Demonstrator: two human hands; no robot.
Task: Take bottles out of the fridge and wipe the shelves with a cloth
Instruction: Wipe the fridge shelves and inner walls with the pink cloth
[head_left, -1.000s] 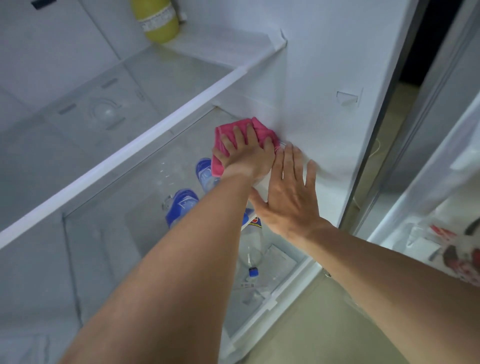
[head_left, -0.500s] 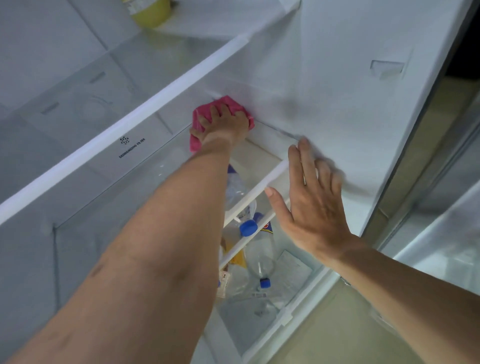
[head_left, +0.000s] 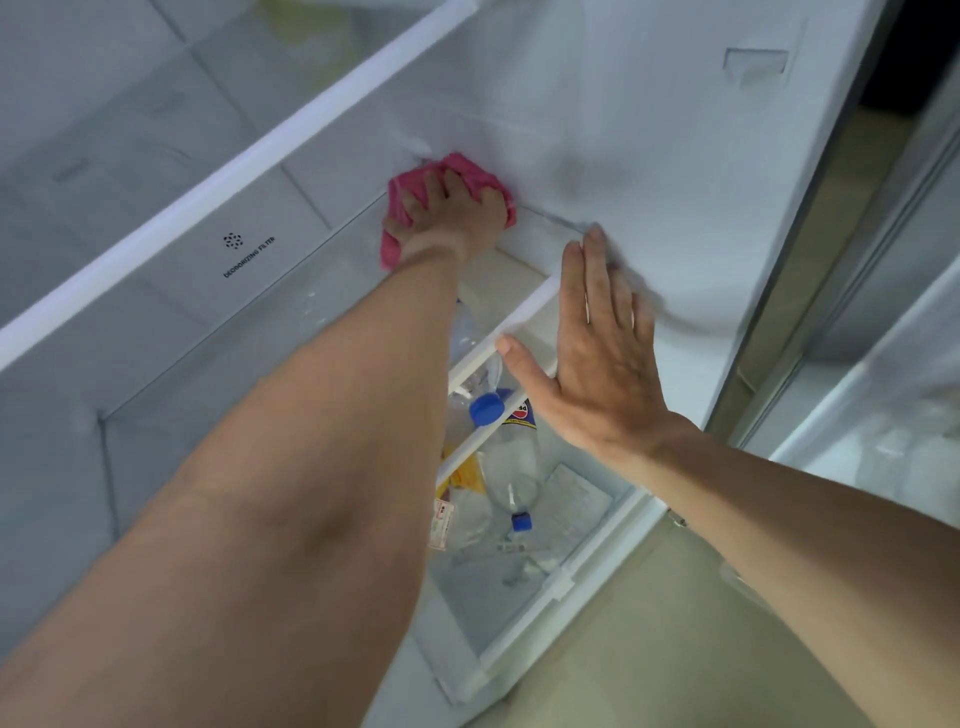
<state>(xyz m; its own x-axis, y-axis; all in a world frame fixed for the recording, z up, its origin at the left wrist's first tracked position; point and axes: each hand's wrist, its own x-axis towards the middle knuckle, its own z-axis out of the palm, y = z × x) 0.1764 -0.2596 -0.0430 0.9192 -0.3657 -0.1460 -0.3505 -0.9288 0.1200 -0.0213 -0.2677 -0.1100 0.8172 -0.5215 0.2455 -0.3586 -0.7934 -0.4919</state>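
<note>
Head view showed the left hand (head_left: 449, 218) bunched over the pink cloth (head_left: 470, 174), pressing it into the shelf (head_left: 332, 280) corner to scrub. Right hand (head_left: 597, 358), fingers straight, lay flat on the fridge wall (head_left: 649, 156), likely as bracing. Bottles (head_left: 511, 457) remained below.

You're looking down past the fridge at a pale beige smooth floor (head_left: 675, 649), lit soft and even. Off to your right there's a white open fridge door (head_left: 893, 405), and a dark doorway gap (head_left: 906, 67) up in the corner.
</note>
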